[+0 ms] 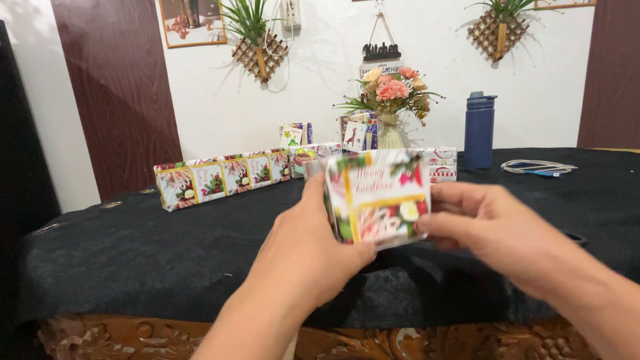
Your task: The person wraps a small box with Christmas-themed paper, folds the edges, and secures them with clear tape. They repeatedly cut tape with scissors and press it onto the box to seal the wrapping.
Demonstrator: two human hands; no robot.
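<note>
Small wrapped box (377, 200) held between both hands above the black tablecloth (133, 253), long axis roughly left-right. Left hand (310, 250) clasps its left end; right hand (493, 227) pinches its right end. Both equally near.

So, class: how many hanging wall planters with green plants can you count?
2. One wall planter hangs at upper left beside a framed picture; the other wall planter hangs at upper right above the blue bottle.
</note>
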